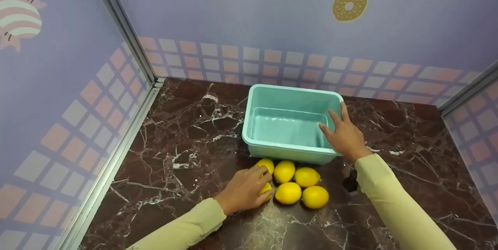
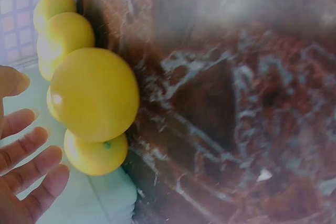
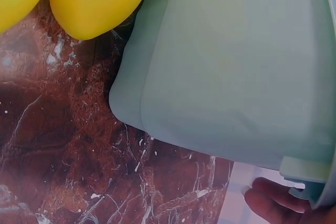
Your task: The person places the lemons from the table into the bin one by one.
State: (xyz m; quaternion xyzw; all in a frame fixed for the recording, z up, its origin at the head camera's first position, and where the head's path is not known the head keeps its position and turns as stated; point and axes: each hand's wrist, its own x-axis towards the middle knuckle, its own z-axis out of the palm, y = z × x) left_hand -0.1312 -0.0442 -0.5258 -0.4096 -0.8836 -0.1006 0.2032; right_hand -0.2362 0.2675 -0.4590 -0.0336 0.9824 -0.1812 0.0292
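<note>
Head view: six lemons (image 1: 288, 193) are lying in two rows of three on the dark red marbled tabletop (image 1: 186, 137), just on the near side of a pale turquoise plastic tub (image 1: 288, 146). The left hand (image 1: 243, 187) is hanging over the left end of the rows, partly hiding the far-left lemon (image 1: 265, 162) and the near-left lemon (image 1: 267, 187). Its fingers are standing apart and slightly bent; the left wrist view is showing no fruit clasped between them, though I cannot tell whether the fingertips are touching any. The right hand (image 1: 347, 135) is holding the tub by its right rim, with its thumb lying over the inside, while the right wrist view is showing fingertips curling beneath the lip outside.

Judging by this, the left hand seems to be working on gripping the left pair. Doing it well is calling for a wide span, thumb on the near side and fingers on the far side, coming down past the widest part before squeezing lightly. Because the lemons are sitting so close together, a sideways push is risking rolling the ones to the right, and a mere fingertip pinch is likely risking a slip on smooth skin. The right hand is best just steadying the tub, not pressing it near-ward into the far row.
</note>
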